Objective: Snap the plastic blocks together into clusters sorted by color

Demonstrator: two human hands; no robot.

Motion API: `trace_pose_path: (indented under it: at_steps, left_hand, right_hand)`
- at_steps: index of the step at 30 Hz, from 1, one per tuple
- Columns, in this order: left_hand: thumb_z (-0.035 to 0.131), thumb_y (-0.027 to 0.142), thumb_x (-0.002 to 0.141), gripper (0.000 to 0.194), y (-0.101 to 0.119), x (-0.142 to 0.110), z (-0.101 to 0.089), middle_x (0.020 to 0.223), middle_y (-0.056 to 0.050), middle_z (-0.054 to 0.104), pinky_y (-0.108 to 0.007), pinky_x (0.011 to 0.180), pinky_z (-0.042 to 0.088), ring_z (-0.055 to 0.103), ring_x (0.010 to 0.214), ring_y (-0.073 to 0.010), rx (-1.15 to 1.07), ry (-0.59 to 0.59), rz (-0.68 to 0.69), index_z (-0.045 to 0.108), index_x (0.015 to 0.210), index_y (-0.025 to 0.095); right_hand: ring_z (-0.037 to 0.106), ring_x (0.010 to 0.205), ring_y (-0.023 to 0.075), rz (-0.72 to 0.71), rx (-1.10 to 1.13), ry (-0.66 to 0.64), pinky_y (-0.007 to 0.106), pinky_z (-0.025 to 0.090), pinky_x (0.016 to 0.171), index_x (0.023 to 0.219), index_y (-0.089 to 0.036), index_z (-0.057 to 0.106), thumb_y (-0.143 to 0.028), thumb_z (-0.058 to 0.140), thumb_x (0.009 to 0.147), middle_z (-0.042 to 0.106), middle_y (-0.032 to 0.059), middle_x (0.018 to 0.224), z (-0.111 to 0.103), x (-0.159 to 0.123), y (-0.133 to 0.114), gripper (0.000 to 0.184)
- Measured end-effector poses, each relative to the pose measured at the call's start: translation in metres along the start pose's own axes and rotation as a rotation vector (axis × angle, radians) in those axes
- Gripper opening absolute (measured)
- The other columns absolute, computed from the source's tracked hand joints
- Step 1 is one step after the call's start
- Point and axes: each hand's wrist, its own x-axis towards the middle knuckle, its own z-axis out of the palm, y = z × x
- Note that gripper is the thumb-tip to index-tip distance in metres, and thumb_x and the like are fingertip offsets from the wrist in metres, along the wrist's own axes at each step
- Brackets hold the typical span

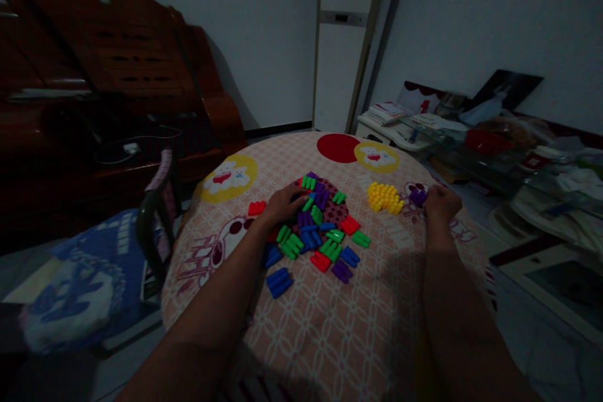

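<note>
My left hand [282, 204] reaches palm down over the left side of a loose heap of plastic toy blocks, thumb and fingers a little apart. Close to its fingertips lie a green block [308, 203] and a purple block [322, 196]; whether they touch is hard to tell. Over at the table's right side, my right hand [443, 203] is closed, with purple toy blocks [418, 198] at its fingers. A cluster of yellow blocks [384, 198] stands between that hand and the heap. Several red, blue and green blocks [331, 250] lie scattered toward me.
A patterned cloth covers the round table [358, 320]. To the left are a chair [153, 220] and a wooden sofa [127, 69]. A cluttered glass-topped stand [499, 163] runs along the right. Behind the table rises a tall white cabinet-like unit [342, 69].
</note>
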Motion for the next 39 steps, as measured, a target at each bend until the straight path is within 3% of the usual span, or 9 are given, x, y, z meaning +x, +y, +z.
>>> trace_pose_path:
  at_steps: [3,5,11,15,20,25,30,35,39]
  left_hand:
    - [0.048,0.046,0.093,0.044,0.0,0.0,0.0,0.124,-0.009,0.069,-0.038,0.103,0.048,0.064,0.113,-0.0254,-0.003,-0.004,0.017,0.07,0.12,0.019]
    - [0.051,0.048,0.091,0.043,0.0,0.001,0.0,0.125,-0.009,0.068,-0.038,0.103,0.048,0.063,0.115,-0.0254,0.0,0.0,0.026,0.07,0.119,0.019]
    - [0.054,0.036,0.09,0.032,-0.004,0.001,0.003,0.115,-0.01,0.07,-0.04,0.098,0.05,0.065,0.108,-0.0255,0.053,0.024,-0.006,0.071,0.11,0.018]
    - [0.058,0.027,0.086,0.03,-0.006,0.0,0.003,0.117,-0.012,0.07,-0.043,0.1,0.049,0.064,0.109,-0.0276,0.1,0.099,-0.116,0.071,0.111,0.017]
    - [0.057,0.027,0.089,0.031,0.003,0.0,0.001,0.126,-0.011,0.067,-0.044,0.11,0.042,0.057,0.122,-0.0262,0.074,0.179,0.056,0.069,0.116,0.019]
    - [0.052,0.032,0.094,0.041,0.016,0.002,0.008,0.138,-0.012,0.06,-0.046,0.113,0.038,0.052,0.13,-0.0262,0.07,0.009,0.261,0.062,0.132,0.02]
    - [0.049,0.024,0.093,0.04,0.019,0.004,0.017,0.123,-0.012,0.065,-0.044,0.107,0.043,0.057,0.118,-0.0257,0.16,-0.068,0.227,0.063,0.13,0.02]
    - [0.058,0.033,0.09,0.025,0.012,0.002,0.013,0.11,-0.012,0.067,-0.042,0.099,0.048,0.06,0.109,-0.0272,0.197,0.072,0.053,0.07,0.106,0.018]
    - [0.053,0.013,0.083,0.029,0.009,0.002,0.009,0.111,-0.01,0.069,-0.042,0.102,0.048,0.061,0.11,-0.0254,0.173,0.145,-0.005,0.07,0.106,0.02]
  right_hand:
    - [0.067,0.085,0.0267,-0.064,0.026,0.078,0.045,0.051,0.089,0.092,-0.01,0.074,-0.026,0.055,0.076,0.073,0.0142,0.09,0.004,-0.008,-0.028,0.03]
    - [0.068,0.086,0.0256,-0.178,0.092,-0.013,0.044,0.052,0.088,0.097,-0.011,0.074,-0.026,0.055,0.078,0.073,0.014,0.094,0.011,-0.024,-0.055,0.031]
    - [0.065,0.112,0.0259,-0.676,0.219,-0.723,0.044,0.048,0.101,0.119,-0.018,0.069,-0.028,0.055,0.088,0.07,0.0131,0.12,0.046,-0.113,-0.12,0.036]
    - [0.049,0.134,0.029,-0.891,0.081,-0.94,0.051,0.038,0.111,0.134,-0.018,0.059,-0.021,0.059,0.086,0.051,0.0167,0.148,0.065,-0.153,-0.121,0.049]
    - [0.056,0.123,0.0291,-0.949,0.073,-0.972,0.05,0.041,0.106,0.115,-0.019,0.067,-0.021,0.068,0.083,0.062,0.0147,0.135,0.069,-0.151,-0.112,0.032]
    - [0.059,0.107,0.0268,-0.977,0.055,-0.983,0.043,0.045,0.096,0.106,-0.02,0.068,-0.022,0.073,0.08,0.068,0.01,0.115,0.063,-0.148,-0.117,0.026]
    - [0.053,0.115,0.0285,-1.007,-0.084,-0.96,0.045,0.042,0.099,0.131,-0.02,0.059,-0.023,0.069,0.085,0.059,0.014,0.125,0.06,-0.154,-0.123,0.047]
    - [0.055,0.105,0.0291,-0.985,-0.067,-0.932,0.045,0.044,0.095,0.111,-0.017,0.067,-0.024,0.068,0.083,0.064,0.0129,0.108,0.061,-0.15,-0.118,0.028]
    - [0.055,0.113,0.0296,-0.967,0.009,-0.883,0.049,0.043,0.101,0.115,-0.019,0.065,-0.021,0.063,0.086,0.065,0.0135,0.118,0.066,-0.152,-0.113,0.03]
